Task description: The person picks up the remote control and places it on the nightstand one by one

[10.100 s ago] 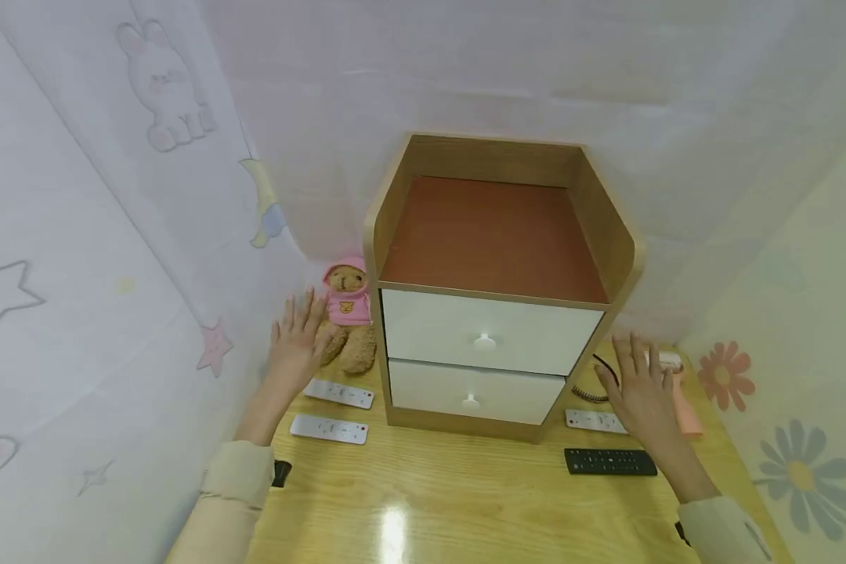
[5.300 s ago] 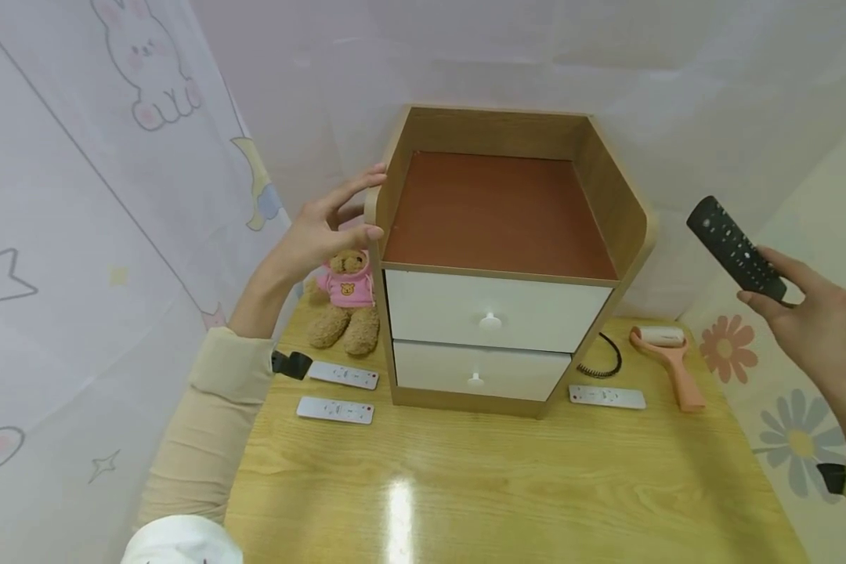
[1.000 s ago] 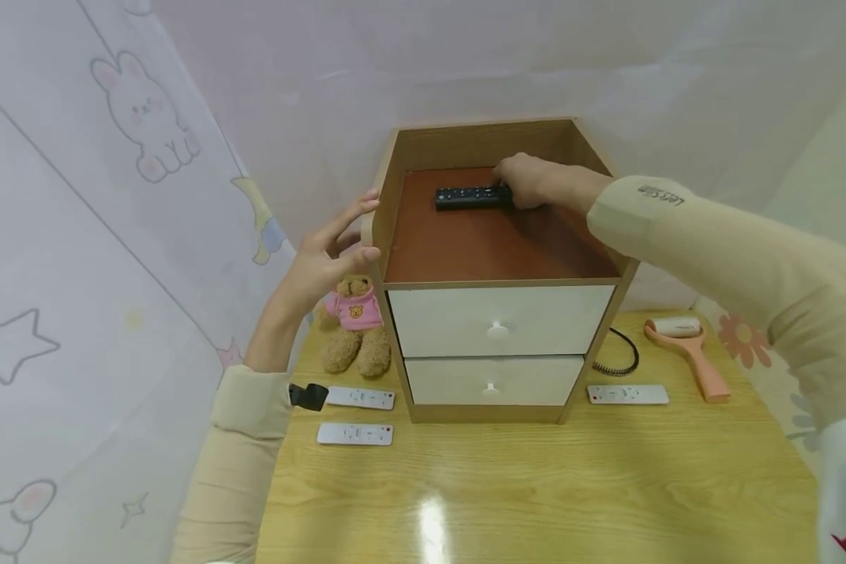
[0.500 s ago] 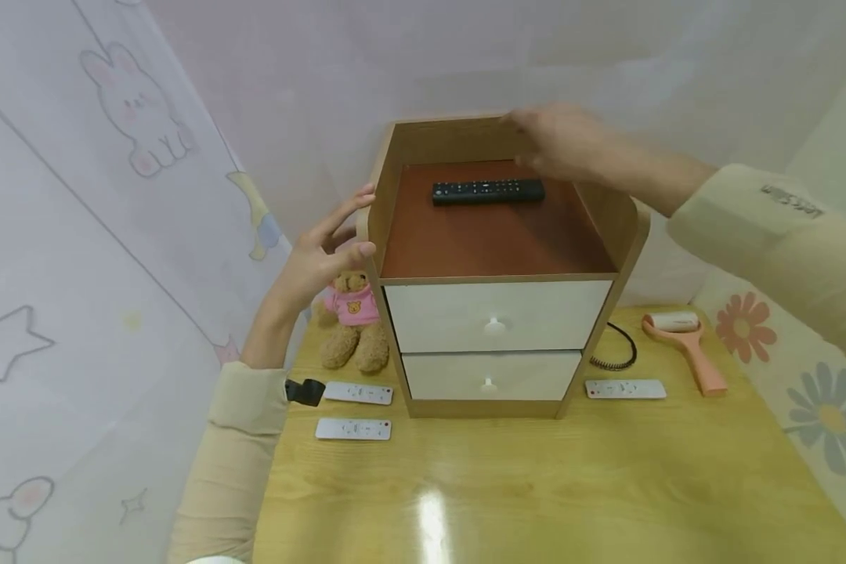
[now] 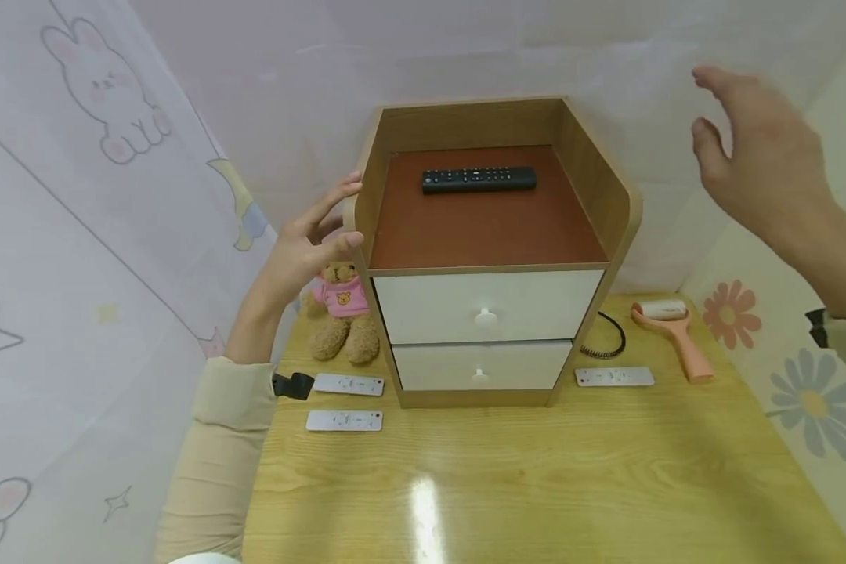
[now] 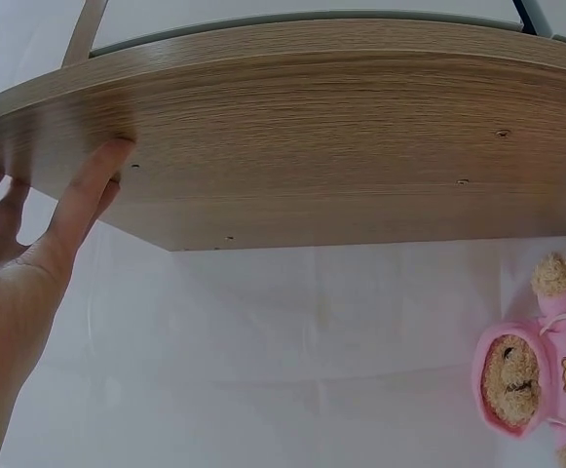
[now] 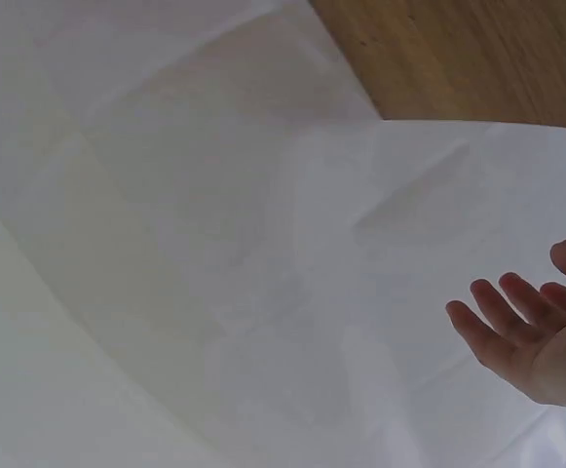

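A black remote control [image 5: 479,180] lies crosswise on the reddish-brown top of a small wooden cabinet [image 5: 489,268] with two white drawers, both closed. My left hand [image 5: 289,251] rests spread against the outside of the cabinet's left side panel [image 6: 341,146], its thumb and fingertips touching near the edge. My right hand [image 5: 768,149] hovers in the air right of the cabinet, with its fingers loosely bent and nothing in it. In the right wrist view those fingers [image 7: 497,327] are apart from the cabinet's wooden side [image 7: 468,58].
A teddy bear [image 5: 343,305] in a pink hoodie sits left of the cabinet. Two white remotes, one nearer [image 5: 344,421] and one farther [image 5: 348,384], lie before it. Right of the cabinet are another white remote [image 5: 614,377], an orange lint roller [image 5: 677,337] and a black coiled cord [image 5: 606,351].
The black remote went from the table's right side to the cabinet top in my right hand. My right hand then let go and moved away right. My left hand stays at the side panel.
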Demonstrator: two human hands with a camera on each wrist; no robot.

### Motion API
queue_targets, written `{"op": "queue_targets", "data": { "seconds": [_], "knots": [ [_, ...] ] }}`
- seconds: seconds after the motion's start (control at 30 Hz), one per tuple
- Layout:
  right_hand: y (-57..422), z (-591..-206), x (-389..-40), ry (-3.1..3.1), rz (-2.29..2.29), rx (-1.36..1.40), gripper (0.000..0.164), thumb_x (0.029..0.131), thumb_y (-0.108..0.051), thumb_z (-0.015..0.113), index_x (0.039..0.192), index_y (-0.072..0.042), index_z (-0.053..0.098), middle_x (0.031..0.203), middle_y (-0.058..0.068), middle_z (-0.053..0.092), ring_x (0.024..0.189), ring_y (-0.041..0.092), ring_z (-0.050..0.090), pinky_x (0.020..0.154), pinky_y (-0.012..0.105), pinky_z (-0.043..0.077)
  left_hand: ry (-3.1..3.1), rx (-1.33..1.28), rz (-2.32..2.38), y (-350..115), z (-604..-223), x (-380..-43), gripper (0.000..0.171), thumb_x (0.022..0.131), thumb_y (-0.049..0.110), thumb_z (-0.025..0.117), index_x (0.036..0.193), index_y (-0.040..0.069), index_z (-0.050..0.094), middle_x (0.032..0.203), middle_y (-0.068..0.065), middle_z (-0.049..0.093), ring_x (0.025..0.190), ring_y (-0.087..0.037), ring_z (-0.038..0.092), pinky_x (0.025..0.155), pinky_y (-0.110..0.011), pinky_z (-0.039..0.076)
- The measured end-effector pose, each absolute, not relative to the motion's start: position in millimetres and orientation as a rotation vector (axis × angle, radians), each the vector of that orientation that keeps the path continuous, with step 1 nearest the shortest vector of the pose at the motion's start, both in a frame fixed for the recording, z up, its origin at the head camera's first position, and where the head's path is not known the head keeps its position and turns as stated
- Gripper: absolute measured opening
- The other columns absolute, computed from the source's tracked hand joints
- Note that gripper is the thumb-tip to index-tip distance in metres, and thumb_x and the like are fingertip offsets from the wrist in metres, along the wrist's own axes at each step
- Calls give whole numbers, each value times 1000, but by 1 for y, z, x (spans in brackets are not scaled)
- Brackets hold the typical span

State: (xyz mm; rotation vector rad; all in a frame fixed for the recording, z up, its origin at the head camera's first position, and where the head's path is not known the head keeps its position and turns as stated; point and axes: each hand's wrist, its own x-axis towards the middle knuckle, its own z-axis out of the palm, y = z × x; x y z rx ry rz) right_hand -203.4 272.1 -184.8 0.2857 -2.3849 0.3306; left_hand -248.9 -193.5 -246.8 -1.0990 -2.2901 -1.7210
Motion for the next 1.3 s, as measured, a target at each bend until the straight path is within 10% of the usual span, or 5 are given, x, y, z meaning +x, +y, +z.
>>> {"op": "queue_targets", "data": {
  "seconds": [0.3,0.5,0.7,0.9,1.3],
  "knots": [
    [334,-341,-210,-2822,651,185,54,102,-22,45,151,-8,29,137,31,45,42,23,38,39,33,32,-2258,-1071,-1764,-197,-246,-242,58,93,2,60,147,11,40,157,5,28,128,-32,47,80,-26,56],
    [345,-452,-209,-2918,712,358,56,93,-7,61,141,8,37,119,37,55,64,41,61,46,36,46,-2255,-1079,-1767,-196,-241,-240,58,93,3,61,147,11,41,157,5,28,128,-33,47,80,-27,56],
    [348,-517,-211,-3079,766,439,65,86,-3,69,139,13,35,124,42,48,57,27,57,54,36,49,-2245,-1073,-1765,-199,-240,-239,58,93,1,61,146,11,42,157,4,29,129,-33,46,80,-26,56],
    [357,-552,-211,-3156,697,460,65,80,1,72,136,13,41,130,40,45,108,54,52,86,62,46,-2275,-1064,-1755,-198,-243,-238,58,93,3,61,147,12,41,157,6,28,123,-30,50,79,-26,56],
    [361,-573,-204,-3199,546,427,55,76,7,70,128,11,51,121,37,53,101,53,56,60,47,52,-2295,-1060,-1745,-193,-246,-238,58,93,3,60,147,12,40,157,7,27,129,-34,45,80,-29,57]
  ]
}}
